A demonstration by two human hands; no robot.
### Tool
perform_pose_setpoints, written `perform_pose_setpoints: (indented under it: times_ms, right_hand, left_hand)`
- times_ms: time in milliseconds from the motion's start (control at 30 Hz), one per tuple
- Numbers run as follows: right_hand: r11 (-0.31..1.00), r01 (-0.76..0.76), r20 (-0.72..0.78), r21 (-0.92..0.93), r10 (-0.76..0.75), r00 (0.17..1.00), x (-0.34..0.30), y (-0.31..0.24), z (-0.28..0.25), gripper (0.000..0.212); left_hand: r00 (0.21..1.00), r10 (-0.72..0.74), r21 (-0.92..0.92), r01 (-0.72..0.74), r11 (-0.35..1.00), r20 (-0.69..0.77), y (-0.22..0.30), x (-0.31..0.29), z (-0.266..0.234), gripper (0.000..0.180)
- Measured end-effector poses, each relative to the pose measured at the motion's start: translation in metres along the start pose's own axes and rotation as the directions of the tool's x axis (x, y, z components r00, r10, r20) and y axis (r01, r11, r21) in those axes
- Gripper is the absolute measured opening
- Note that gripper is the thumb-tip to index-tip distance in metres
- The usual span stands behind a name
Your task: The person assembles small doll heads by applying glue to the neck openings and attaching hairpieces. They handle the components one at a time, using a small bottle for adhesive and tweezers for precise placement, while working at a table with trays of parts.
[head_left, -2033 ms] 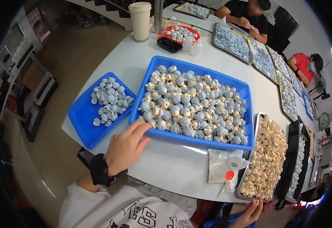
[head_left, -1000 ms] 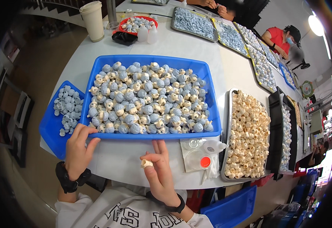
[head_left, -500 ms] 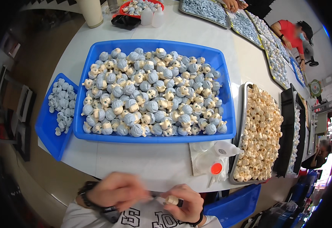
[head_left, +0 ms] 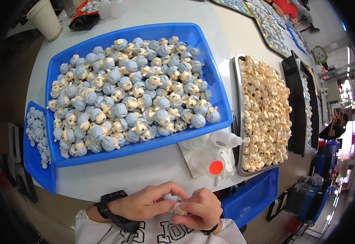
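Note:
Close to my body at the table's front edge, my right hand (head_left: pixel 201 208) pinches a small cream doll head (head_left: pixel 180 209) between thumb and fingers. My left hand (head_left: pixel 150 202) meets it from the left, its thumb and fingers closing round a small pale blue hair piece (head_left: pixel 170 197) just above the head. Fingers partly cover both pieces, and whether the two are joined I cannot tell. Beyond my hands stands a big blue tub (head_left: pixel 145 152) heaped with doll heads wearing blue hair. To its left, a smaller blue bin (head_left: pixel 39 175) holds loose blue hair pieces.
Right of the tub lies a metal tray (head_left: pixel 239 81) full of cream doll heads. A white squeeze bottle (head_left: pixel 224 139) and a clear round dish with a red-orange disc (head_left: pixel 216 167) sit between them. Below the table edge is another blue bin (head_left: pixel 252 195). A cup (head_left: pixel 45 20) stands far left.
My left hand, blurred and apart before, has come right to meet my right hand at the doll head. The view has turned, so the tub appears farther left and higher.

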State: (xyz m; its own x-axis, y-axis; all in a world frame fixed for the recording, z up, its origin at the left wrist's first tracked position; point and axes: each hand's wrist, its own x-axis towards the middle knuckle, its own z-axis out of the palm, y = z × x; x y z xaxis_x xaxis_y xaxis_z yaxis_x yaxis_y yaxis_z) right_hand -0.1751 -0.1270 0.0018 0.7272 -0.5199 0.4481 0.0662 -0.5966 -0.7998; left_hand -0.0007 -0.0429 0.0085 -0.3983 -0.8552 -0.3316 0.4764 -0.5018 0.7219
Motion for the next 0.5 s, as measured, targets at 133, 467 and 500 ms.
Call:
perform_pose_setpoints:
  times_ms: [133, 467, 500]
  right_hand:
    - [0.997, 0.023, -0.049, -0.08, -0.027, 0.998, 0.01, -0.007, 0.005, 0.041]
    - [0.995, -0.029, -0.043, -0.099, 0.025, 0.999, 0.013, -0.017, 0.006, 0.042]
    - [0.993, -0.029, -0.034, -0.11, 0.026, 0.999, 0.013, -0.018, 0.006, 0.043]
  left_hand:
    - [0.998, -0.057, -0.039, 0.057, 0.998, 0.007, -0.003, -0.008, -0.003, 0.024]
    - [0.983, 0.182, 0.146, -0.18, 0.973, 0.001, -0.003, -0.009, -0.004, 0.031]
    - [0.982, 0.187, 0.155, -0.185, 0.97, 0.0, -0.003, -0.009, -0.004, 0.031]
